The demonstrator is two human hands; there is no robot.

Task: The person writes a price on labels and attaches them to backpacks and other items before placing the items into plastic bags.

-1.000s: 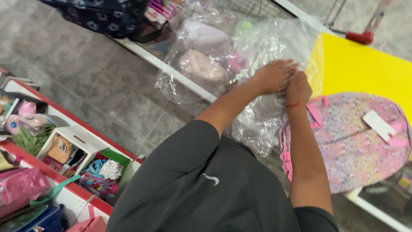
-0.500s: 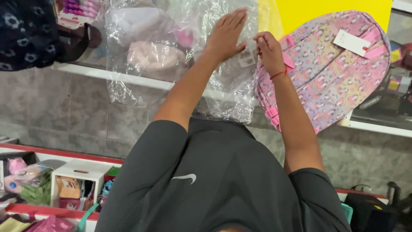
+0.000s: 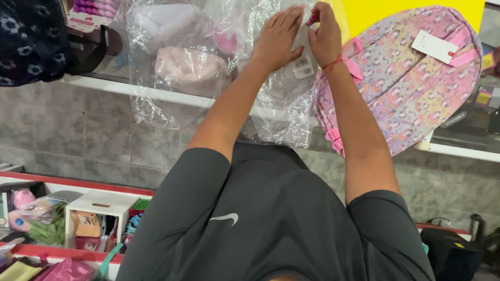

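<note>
A clear plastic bag with a white sticker hangs over the front of a white shelf. My left hand lies flat on the bag with its fingers stretched out. Just to its right, my right hand, a red string around the wrist, pinches the bag's upper part at a small pink piece. A pastel rainbow-print backpack with pink straps and a white tag leans right beside the bag, against a yellow panel.
More clear bags with soft pink and white items sit on the shelf to the left, beside a dark patterned bag. Below, a red-edged lower shelf holds a white box and small toys. A black bag stands low right.
The view has swung to face the shelf squarely. Both hands have stayed on the clear bag; the left has spread flat and the right has shifted to pinch near its top.
</note>
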